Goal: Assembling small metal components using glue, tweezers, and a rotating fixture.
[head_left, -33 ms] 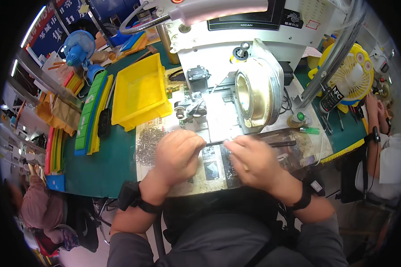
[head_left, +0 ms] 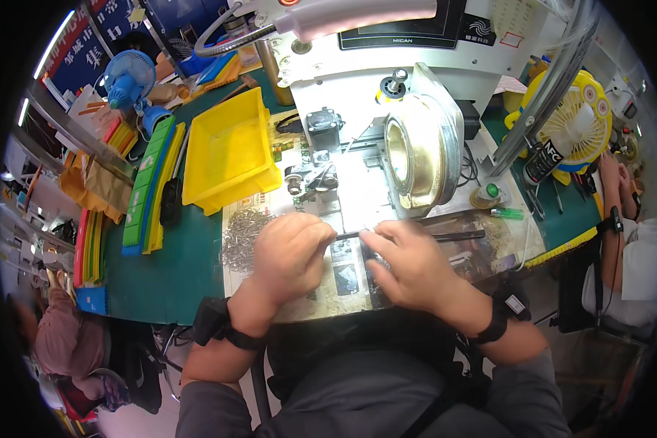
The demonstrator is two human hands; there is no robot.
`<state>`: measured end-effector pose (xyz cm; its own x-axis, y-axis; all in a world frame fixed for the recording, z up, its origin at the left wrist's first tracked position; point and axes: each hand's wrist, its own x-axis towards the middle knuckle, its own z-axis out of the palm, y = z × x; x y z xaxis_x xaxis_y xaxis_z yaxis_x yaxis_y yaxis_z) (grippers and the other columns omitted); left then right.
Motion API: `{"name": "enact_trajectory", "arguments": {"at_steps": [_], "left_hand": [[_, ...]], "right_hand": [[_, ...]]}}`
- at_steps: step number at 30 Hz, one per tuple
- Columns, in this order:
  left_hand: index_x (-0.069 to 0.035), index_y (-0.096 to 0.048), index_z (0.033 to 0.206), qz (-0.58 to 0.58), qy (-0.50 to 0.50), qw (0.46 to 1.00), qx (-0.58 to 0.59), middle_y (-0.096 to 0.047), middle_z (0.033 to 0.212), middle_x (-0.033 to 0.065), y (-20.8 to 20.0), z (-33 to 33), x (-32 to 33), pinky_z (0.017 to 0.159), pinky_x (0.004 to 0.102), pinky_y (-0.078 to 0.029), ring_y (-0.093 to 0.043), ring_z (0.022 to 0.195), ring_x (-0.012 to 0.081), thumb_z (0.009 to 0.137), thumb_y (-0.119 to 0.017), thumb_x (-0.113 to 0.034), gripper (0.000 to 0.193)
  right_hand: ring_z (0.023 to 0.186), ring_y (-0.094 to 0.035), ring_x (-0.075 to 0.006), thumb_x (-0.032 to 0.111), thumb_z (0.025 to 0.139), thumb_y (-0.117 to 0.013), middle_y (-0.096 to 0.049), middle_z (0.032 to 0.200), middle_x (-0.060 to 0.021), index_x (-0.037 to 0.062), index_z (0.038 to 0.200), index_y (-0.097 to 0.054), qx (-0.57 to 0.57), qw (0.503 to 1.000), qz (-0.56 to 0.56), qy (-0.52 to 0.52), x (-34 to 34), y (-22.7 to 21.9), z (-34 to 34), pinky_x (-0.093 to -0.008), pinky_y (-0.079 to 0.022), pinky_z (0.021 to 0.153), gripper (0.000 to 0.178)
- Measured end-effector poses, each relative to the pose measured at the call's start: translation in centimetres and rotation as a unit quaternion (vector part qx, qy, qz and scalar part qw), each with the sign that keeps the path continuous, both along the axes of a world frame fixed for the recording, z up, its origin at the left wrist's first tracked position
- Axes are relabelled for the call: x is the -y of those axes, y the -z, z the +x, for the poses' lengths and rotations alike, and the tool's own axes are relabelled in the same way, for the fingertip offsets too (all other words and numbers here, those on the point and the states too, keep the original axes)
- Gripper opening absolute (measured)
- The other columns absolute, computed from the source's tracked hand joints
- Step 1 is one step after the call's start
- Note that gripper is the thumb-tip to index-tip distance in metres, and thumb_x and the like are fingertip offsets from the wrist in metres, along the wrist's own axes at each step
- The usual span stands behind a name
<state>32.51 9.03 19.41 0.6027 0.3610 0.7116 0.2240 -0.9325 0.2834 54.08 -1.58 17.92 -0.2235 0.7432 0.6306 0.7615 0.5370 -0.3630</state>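
My left hand is closed, thumb against fingers, on one end of a thin dark rod. My right hand is at the rod's other side, slightly blurred, with its fingers apart and the index fingertip by the rod. Right of that hand lies a black bar; whether it is the same piece as the rod is hidden. A pile of small metal pins lies beside my left hand. Just beyond my hands stands a white machine with a gold-coloured ring wheel and a small metal fixture.
A yellow bin and stacked coloured trays stand at left. Toward the right are a small glass jar with green cap, a green lighter, a black can and a yellow fan. A lamp hangs overhead.
My right hand has shifted slightly left, and its thumb and fingers have spread apart. My left hand stays in place on the rod.
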Motion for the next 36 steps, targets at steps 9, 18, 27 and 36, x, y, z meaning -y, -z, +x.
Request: {"name": "enact_trajectory", "arguments": {"at_steps": [9, 18, 27, 36], "left_hand": [[-0.007, -0.066, 0.09, 0.001, 0.002, 1.0, 0.006, -0.066, 0.084, 0.0089, 0.2, -0.3, -0.3, 0.064, 0.0386, -0.05, -0.062, 0.071, 0.0294, 0.069, -0.068, 0.005, 0.024], [-0.005, -0.066, 0.089, 0.012, 0.019, 1.0, 0.0, -0.064, 0.08, 0.0097, -0.6, -0.2, 0.0, 0.062, 0.0375, -0.048, -0.061, 0.069, 0.0294, 0.075, -0.073, 0.005, 0.019], [-0.007, -0.066, 0.09, 0.078, 0.0, 0.995, -0.063, -0.06, 0.081, 0.0073, -2.1, -1.4, 0.4, 0.063, 0.0394, -0.046, -0.059, 0.072, 0.0283, 0.064, -0.063, 0.005, 0.029], [-0.007, -0.067, 0.09, 0.052, 0.038, 0.997, -0.044, -0.06, 0.079, 0.0065, -4.2, -2.3, 0.9, 0.062, 0.0387, -0.045, -0.058, 0.07, 0.0288, 0.069, -0.066, 0.006, 0.025]], "right_hand": [[0.102, -0.062, -0.0346, 0.022, 0.081, -0.076, -0.064, 0.116, -0.0176, 0.0006, 0.121, -0.061, 0.05, 0.995, -0.046, 0.07, 3.8, 1.1, 7.2, -0.0432, -0.05, 0.086, 0.048], [0.147, -0.033, -0.0427, 0.024, 0.081, -0.077, -0.035, 0.158, -0.0279, -0.0062, 0.152, -0.035, 0.122, 0.949, -0.151, 0.249, 4.1, -1.2, 12.9, -0.0512, -0.025, 0.121, 0.088], [0.146, -0.034, -0.0455, 0.029, 0.085, -0.077, -0.033, 0.16, -0.0269, -0.0049, 0.149, -0.039, 0.073, 0.96, -0.039, 0.268, 2.8, 1.7, 12.1, -0.0502, -0.028, 0.119, 0.082], [0.144, -0.036, -0.0452, 0.027, 0.086, -0.075, -0.034, 0.159, -0.0276, -0.0042, 0.145, -0.044, 0.052, 0.963, -0.048, 0.259, 2.7, 1.5, 11.8, -0.0494, -0.03, 0.118, 0.073]]}}
